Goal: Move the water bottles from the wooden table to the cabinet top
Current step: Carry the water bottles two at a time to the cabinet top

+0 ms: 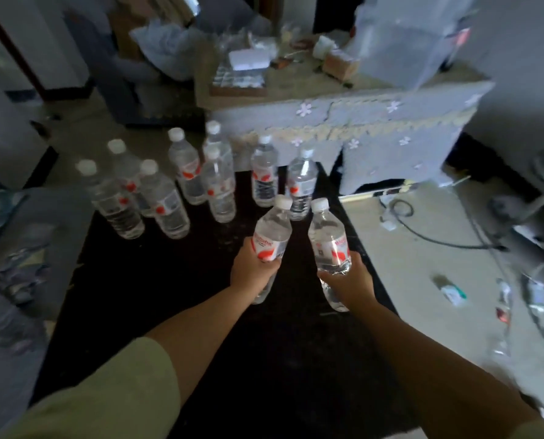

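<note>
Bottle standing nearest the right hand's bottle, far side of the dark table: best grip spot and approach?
Probably the labelled mid-body of that upright water bottle, fingers wrapped round it from the near right side. It stands upright and round, another bottle crowds its left, and the cloth-covered cabinet sits behind. Both the left hand and right hand already hold bottles.

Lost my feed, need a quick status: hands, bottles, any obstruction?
Left hand grips one bottle, right hand grips another. Eight bottles still stand on the dark table. Cabinet top cluttered.
</note>
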A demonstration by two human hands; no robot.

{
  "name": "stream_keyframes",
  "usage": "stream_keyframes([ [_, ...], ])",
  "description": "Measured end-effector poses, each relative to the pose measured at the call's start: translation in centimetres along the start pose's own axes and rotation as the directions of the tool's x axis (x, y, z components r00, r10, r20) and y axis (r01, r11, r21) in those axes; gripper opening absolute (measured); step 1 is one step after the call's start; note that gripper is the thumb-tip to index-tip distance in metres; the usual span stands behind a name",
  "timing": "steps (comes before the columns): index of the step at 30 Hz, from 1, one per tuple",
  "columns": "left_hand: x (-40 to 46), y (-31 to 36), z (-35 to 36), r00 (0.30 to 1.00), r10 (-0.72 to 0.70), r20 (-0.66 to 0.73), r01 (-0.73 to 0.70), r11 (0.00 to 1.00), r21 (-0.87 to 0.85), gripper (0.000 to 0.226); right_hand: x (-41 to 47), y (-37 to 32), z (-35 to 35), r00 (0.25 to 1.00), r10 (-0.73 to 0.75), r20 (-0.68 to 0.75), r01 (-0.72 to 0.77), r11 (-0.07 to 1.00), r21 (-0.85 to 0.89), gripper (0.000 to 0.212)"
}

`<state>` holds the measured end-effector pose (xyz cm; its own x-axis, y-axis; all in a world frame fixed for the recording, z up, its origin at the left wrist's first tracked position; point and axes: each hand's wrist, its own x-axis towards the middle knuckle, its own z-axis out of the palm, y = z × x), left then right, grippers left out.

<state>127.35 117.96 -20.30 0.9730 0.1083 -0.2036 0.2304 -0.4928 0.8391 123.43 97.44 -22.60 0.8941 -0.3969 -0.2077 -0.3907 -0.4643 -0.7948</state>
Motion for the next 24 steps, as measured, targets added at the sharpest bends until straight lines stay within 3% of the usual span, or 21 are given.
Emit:
stream_keyframes([
  [6, -6.1, 6.8, 10.9, 0.974, 0.114, 0.194, -0.138, 0.984, 0.117, 0.055, -4.3, 8.7, -13.6, 0.967, 0.137, -0.214, -0.144, 0.989, -0.018, 0.068],
  [15, -19.7, 14.2, 27.5, 0.842, 0.227, 0.49, -0.371, 0.902, 0.219, 0.057, -16.4, 22.0, -31.0, 0.788, 0.397, -0.471, -0.423, 0.905, 0.056, 0.07],
  [20, -28.6, 17.6, 35.9, 0.709, 0.281, 0.646, -0.524, 0.823, 0.218, 0.063, -24.9, 29.3, -37.9, 0.594, 0.552, -0.586, -0.523, 0.818, 0.241, 0.07],
  [24, -35.5, 19.6, 41.1, 0.555, 0.31, 0.772, -0.651, 0.74, 0.171, 0.06, -31.0, 33.9, -41.1, 0.408, 0.647, -0.645, -0.578, 0.73, 0.366, 0.07],
])
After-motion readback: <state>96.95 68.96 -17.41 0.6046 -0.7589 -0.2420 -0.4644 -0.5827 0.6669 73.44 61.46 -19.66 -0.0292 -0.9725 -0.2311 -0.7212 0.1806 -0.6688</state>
